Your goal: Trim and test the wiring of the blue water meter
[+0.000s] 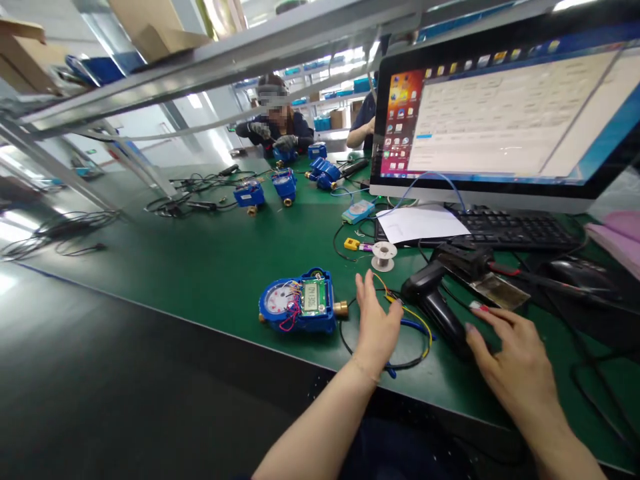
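My left hand (377, 327) hovers over a thin cable (429, 333) with yellow and black wires, its fingers apart and nothing visibly held. A blue water meter (300, 303) lies just left of it, opened to show a round dial, loose pink wires and a green circuit board (314, 297) with a small display. My right hand (520, 367) is spread beside a black barcode scanner (440, 310), thumb by its handle. The index fingertip reaches a small white and red piece (479, 307). Blue-handled pliers (417, 325) lie partly hidden behind my left hand.
A solder spool (384, 256) and a yellow piece (351, 244) lie ahead. Behind stand a monitor (500, 113), keyboard (520, 228) and paper (425, 223). More blue meters (285, 185) and cable bundles (200, 193) are further back. A gloved co-worker (280, 127) sits opposite; a metal shelf (225, 67) crosses overhead.
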The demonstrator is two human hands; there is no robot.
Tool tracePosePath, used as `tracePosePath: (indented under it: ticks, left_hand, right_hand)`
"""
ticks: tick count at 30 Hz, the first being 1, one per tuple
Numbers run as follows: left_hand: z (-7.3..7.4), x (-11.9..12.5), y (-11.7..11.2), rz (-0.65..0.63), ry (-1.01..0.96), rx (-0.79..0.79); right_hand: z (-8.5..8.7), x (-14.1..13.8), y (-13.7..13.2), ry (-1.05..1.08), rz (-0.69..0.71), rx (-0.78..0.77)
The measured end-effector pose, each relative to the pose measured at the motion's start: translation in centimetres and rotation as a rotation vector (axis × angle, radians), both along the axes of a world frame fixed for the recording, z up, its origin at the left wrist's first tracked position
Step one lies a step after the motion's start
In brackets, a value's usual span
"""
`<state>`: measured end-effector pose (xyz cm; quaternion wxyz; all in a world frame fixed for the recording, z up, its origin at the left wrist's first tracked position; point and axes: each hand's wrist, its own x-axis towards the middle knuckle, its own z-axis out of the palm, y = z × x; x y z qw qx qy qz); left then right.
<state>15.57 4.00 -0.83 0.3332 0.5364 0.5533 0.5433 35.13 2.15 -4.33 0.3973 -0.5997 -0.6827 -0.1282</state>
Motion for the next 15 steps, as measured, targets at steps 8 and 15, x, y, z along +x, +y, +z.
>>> tracePosePath:
  ticks: [8, 15]
  left_hand:
    - [5.2, -11.1, -6.2, 0.284, 0.524, 0.593]
    - [4.1, -19.8, -5.3, 0.183, 0.611, 0.335]
  right_hand:
    - [-0.1, -0.9, 0.0, -0.026, 0.020, 0.039]
    - [0.8, -1.6, -0.5, -0.070, 0.051, 0.075]
